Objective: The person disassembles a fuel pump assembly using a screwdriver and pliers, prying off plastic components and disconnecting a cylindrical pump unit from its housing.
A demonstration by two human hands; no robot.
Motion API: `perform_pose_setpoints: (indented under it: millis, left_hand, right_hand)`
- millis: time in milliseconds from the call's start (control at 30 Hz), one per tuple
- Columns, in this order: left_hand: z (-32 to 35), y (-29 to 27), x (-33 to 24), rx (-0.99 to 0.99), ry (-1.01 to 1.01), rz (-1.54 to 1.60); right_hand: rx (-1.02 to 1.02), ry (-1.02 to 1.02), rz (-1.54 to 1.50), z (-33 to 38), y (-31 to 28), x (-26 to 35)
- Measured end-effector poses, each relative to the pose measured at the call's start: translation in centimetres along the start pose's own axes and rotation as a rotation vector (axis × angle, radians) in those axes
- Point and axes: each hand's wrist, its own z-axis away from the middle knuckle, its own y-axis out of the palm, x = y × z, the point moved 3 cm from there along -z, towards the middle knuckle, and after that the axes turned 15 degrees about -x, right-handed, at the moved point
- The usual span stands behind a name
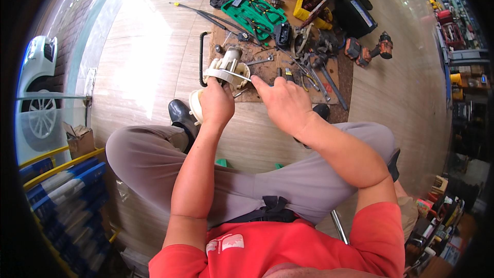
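Note:
My left hand (pixel 217 105) is closed round the near side of a cream plastic housing (pixel 220 74), which looks like a fuel pump unit with a grey cylinder on top. A round cream flange (pixel 195 107) shows beside that wrist; whether it joins the housing is hidden by the hand. In my right hand (pixel 286 104) is a screwdriver (pixel 238 75), its handle covered by the curled fingers. The index finger stretches along the thin metal shaft, and the tip reaches the housing's rim. A bent black hose (pixel 202 59) stands just left of the housing.
Under the work lies a stained cardboard sheet (pixel 329 85) with wrenches, pliers and a hammer (pixel 332 85). Beyond are a green tool case (pixel 252 13), a yellow bin (pixel 309 10) and a black box (pixel 354 18). Orange-black cordless drills (pixel 360 54) lie right. Blue goods (pixel 67 190) stand left.

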Motion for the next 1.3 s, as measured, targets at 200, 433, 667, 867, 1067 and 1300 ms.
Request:
perform_pose_setpoints:
  millis: [200, 433, 667, 867, 1067, 1300]
  left_hand:
    - [0.3, 1.1, 3.4, 0.266, -0.274, 0.584]
    - [1.2, -0.7, 2.2, 0.348, -0.412, 0.900]
    - [1.2, -1.4, -0.3, 0.222, -0.200, 0.584]
    - [0.7, -0.3, 1.3, -0.062, 0.130, 0.217]
    - [0.6, 0.1, 1.9, -0.152, 0.210, 0.069]
    - [0.1, -0.5, 0.9, -0.129, 0.050, 0.153]
  right_hand:
    - [0.036, 0.060, 0.105, -1.2, -1.3, -1.0]
    - [-0.078, 0.145, -0.091, -2.4, -4.5, -5.3]
    - [0.129, 0.097, -0.282, -1.1, -6.9, -3.8]
    - [0.238, 0.079, -0.225, -1.2, -5.4, -2.4]
    - [0.223, 0.098, -0.256, -1.0, -4.2, -2.3]
    - [0.108, 0.103, -0.133, 0.3, -1.6, -0.3]
